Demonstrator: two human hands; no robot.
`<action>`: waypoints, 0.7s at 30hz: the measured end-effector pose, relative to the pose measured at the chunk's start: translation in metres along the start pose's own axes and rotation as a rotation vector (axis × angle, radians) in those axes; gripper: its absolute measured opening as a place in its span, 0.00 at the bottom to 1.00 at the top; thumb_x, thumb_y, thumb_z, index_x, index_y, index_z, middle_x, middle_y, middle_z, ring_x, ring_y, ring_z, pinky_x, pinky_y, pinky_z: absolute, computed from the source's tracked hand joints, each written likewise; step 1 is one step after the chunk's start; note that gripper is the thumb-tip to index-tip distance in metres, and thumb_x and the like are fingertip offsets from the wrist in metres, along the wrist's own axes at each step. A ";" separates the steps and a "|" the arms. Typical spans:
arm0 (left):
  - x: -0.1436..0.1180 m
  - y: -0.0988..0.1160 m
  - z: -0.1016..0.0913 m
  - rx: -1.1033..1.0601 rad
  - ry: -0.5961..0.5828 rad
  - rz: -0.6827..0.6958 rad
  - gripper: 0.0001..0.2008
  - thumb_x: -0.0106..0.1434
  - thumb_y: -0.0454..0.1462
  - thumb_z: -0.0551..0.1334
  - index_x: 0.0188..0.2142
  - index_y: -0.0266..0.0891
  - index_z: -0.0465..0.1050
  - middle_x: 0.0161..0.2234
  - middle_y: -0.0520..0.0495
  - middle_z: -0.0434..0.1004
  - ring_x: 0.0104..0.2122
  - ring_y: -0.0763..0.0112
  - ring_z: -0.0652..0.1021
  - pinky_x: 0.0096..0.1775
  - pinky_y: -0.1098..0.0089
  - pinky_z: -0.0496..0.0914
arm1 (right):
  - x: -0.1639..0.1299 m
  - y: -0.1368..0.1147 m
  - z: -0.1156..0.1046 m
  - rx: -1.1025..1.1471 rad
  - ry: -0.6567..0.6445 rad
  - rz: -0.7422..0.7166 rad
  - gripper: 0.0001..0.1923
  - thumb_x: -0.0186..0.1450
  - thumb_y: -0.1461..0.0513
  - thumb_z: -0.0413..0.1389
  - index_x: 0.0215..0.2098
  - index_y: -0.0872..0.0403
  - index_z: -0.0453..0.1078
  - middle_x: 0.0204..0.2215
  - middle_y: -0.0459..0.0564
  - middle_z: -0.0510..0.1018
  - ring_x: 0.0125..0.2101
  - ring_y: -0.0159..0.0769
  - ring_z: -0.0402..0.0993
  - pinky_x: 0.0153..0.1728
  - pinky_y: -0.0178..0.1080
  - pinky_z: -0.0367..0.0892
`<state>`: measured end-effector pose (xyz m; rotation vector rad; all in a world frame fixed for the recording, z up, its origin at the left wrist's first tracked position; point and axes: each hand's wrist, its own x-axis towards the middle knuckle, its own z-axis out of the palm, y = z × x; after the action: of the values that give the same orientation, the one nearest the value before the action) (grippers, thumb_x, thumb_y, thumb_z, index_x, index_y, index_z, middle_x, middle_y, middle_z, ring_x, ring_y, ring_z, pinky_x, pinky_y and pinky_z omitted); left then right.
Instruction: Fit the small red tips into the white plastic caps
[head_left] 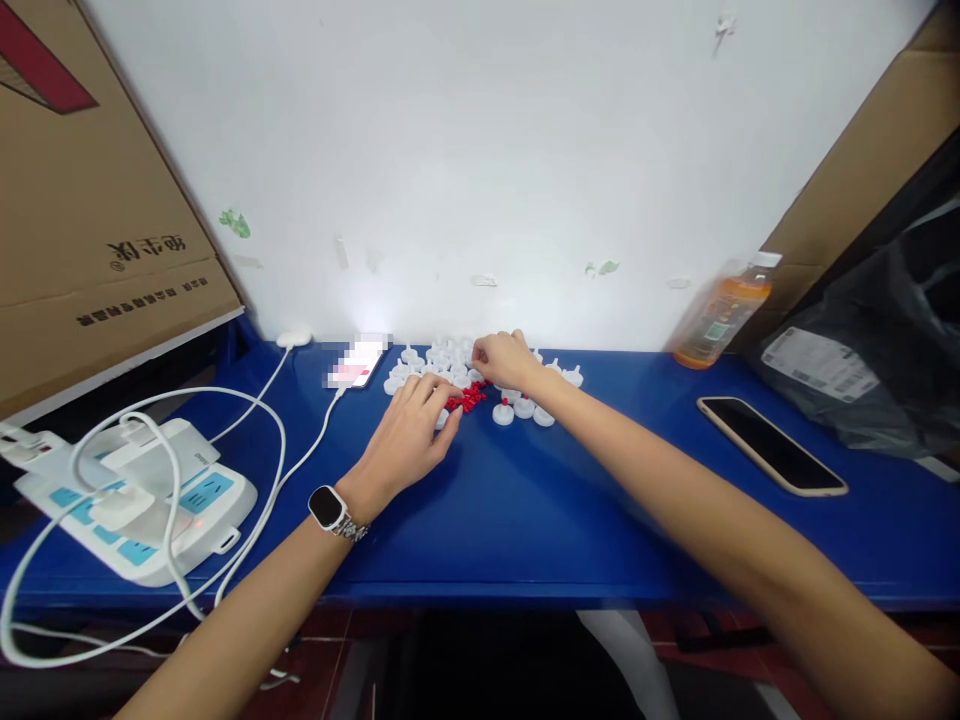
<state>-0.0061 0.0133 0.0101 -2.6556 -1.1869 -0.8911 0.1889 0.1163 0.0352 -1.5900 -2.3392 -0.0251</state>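
**Blue table (480, 540) against a white wall (480, 160), red pieces (472, 396) and white pieces (411, 355) gathered toward the back**

Both your forearms slant inward from the lower corners, and your hands come close together over the work. Your left hand (412, 424) is palm down, its fingers bent over the near left side of the pile; the thumb sits a narrow gap below the fingertips, right beside the red pieces. You wear a watch (327, 508) on that wrist. Your right hand (507, 362) reaches farther back, wrist bent, fingers curled in toward the white pieces. Whether either hand is pinching a piece, you cannot tell from this view; the fingertips are too small and partly hidden.

The red pieces lie in a loose heap between your hands. The white pieces, round-based with a thin stem, crowd behind and to the left, with a few more right of your right hand. Just below that hand stands a smaller cluster (503, 415), with red showing on at least one stem.

To your right, a capped clear bottle (724, 312) holds orange liquid. Near it are a dark plastic bag (877, 320), its contents hidden, and a phone (772, 445) lying flat. A cardboard box (97, 190) rises at your far left, its inside out of sight.
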 end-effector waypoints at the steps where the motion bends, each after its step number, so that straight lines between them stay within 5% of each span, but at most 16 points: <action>1: 0.000 -0.001 0.000 -0.005 0.000 -0.006 0.11 0.72 0.38 0.53 0.50 0.40 0.69 0.48 0.43 0.71 0.48 0.58 0.70 0.51 0.57 0.68 | -0.001 0.000 0.000 0.021 0.017 0.003 0.07 0.65 0.65 0.55 0.32 0.55 0.76 0.32 0.52 0.83 0.37 0.42 0.75 0.50 0.47 0.55; 6: 0.002 0.001 0.002 -0.011 0.107 -0.056 0.13 0.72 0.40 0.54 0.53 0.39 0.67 0.50 0.42 0.71 0.50 0.57 0.70 0.53 0.56 0.67 | -0.034 -0.009 -0.018 0.323 0.179 -0.015 0.07 0.65 0.62 0.56 0.33 0.54 0.77 0.31 0.48 0.82 0.33 0.36 0.74 0.46 0.42 0.60; 9: 0.004 0.005 0.004 0.004 0.150 -0.075 0.20 0.72 0.43 0.56 0.59 0.37 0.62 0.56 0.39 0.69 0.54 0.55 0.68 0.55 0.55 0.66 | -0.058 -0.021 -0.029 0.620 0.122 -0.074 0.09 0.64 0.58 0.58 0.34 0.54 0.77 0.29 0.47 0.82 0.29 0.34 0.72 0.36 0.37 0.64; 12: 0.004 0.007 0.006 0.030 0.046 -0.080 0.17 0.73 0.44 0.53 0.57 0.38 0.64 0.50 0.40 0.74 0.49 0.55 0.71 0.50 0.54 0.67 | -0.069 -0.024 -0.030 0.768 0.039 -0.133 0.14 0.67 0.54 0.56 0.36 0.55 0.77 0.29 0.48 0.81 0.29 0.34 0.71 0.34 0.37 0.64; 21: 0.001 0.005 0.006 0.045 -0.090 -0.051 0.15 0.75 0.44 0.48 0.48 0.38 0.68 0.42 0.42 0.75 0.43 0.56 0.72 0.44 0.57 0.67 | -0.035 0.016 -0.006 -0.151 0.036 -0.088 0.12 0.67 0.56 0.56 0.40 0.53 0.79 0.43 0.60 0.74 0.47 0.51 0.64 0.50 0.51 0.51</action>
<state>0.0011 0.0121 0.0060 -2.6665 -1.2844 -0.7502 0.2165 0.0891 0.0292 -1.5386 -2.4277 -0.2538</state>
